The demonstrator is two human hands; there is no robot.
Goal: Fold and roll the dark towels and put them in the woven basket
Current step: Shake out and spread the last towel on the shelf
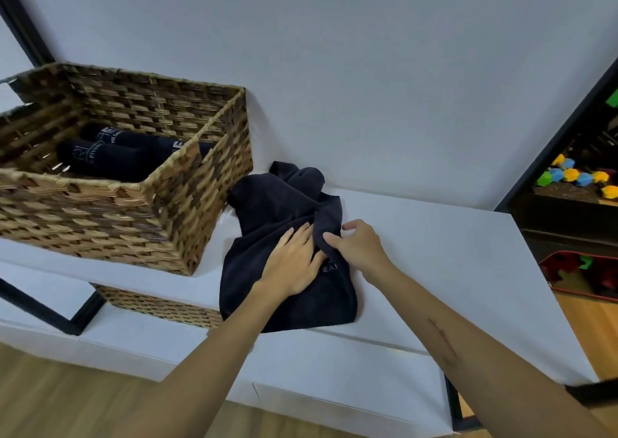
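A white tabletop runs along a pale wall, seen from above and slightly tilted; a woven basket of brown and tan strips stands on its left part, close to the wall; just to the right of the basket a dark towel lies crumpled on the white surface, its far end bunched up against the wall, its near end reaching the table's front edge; the towel's left side lies just beside the basket's right wall; the right part of the tabletop shows bare white surface up to its right edge.
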